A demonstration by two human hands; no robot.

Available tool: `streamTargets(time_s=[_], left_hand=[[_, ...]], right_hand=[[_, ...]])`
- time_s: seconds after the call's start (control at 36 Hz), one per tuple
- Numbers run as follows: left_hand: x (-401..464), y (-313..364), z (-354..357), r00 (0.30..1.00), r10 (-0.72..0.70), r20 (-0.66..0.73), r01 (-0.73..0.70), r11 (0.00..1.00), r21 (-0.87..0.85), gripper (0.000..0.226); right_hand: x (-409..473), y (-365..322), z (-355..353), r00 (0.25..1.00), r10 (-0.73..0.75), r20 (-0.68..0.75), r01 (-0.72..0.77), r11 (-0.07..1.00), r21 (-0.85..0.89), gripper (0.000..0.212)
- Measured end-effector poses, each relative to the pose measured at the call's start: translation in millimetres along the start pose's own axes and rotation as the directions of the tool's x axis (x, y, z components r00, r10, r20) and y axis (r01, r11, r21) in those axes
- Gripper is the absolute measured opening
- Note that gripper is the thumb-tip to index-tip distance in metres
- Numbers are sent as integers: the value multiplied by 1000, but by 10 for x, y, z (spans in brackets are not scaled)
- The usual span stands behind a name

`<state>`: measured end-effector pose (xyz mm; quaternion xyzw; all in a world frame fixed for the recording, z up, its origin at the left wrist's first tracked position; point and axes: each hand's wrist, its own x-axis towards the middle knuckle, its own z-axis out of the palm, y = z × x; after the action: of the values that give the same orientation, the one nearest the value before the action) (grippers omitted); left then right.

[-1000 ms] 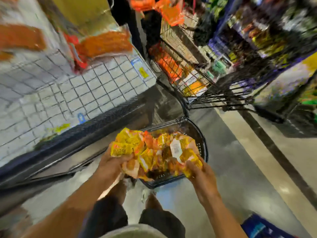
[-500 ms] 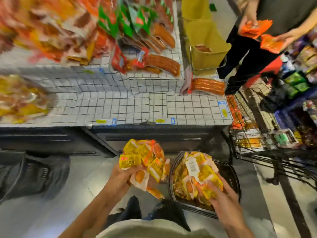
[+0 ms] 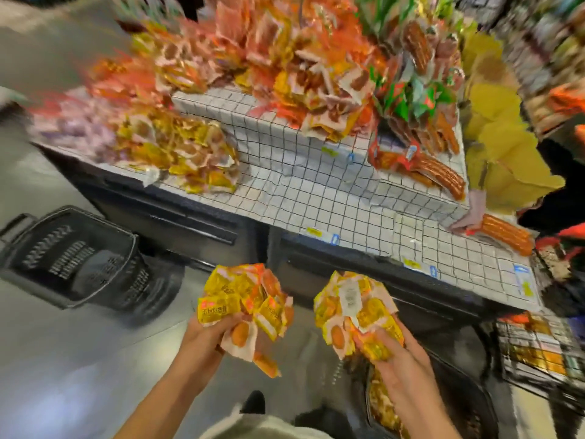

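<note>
Two yellow packet bunches: left hand (image 3: 202,337) grips one (image 3: 243,299), right hand (image 3: 399,359) the other (image 3: 354,308) (fingers curled).

Glossy plastic snack packets (image 3: 243,299); matt black plastic basket (image 3: 79,258).

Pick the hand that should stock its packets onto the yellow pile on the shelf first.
Left, likely. The left hand grips the left bunch on the same side as the yellow pile; the right hand grips the right bunch farther right and would reach across.
</note>
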<state>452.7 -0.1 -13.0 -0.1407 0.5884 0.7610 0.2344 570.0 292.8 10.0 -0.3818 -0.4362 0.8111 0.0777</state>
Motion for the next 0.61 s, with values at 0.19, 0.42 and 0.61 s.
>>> streamTargets(time_s=[0.19,0.42,0.61], left_hand=[[88,275,-668,997,34,-75,-39,997,-63,46],[521,522,-886,989,53,-137,-72,988,-137,37],[1140,804,-686,986,44,-159,-64,991,-120,39]], right_hand=[[100,240,712,996,37,81,-36,999,-19,43],[366,105,1260,990,60,131,-58,998,-18,46],[912,-153,1596,988,61,144,-52,996,-67,44]])
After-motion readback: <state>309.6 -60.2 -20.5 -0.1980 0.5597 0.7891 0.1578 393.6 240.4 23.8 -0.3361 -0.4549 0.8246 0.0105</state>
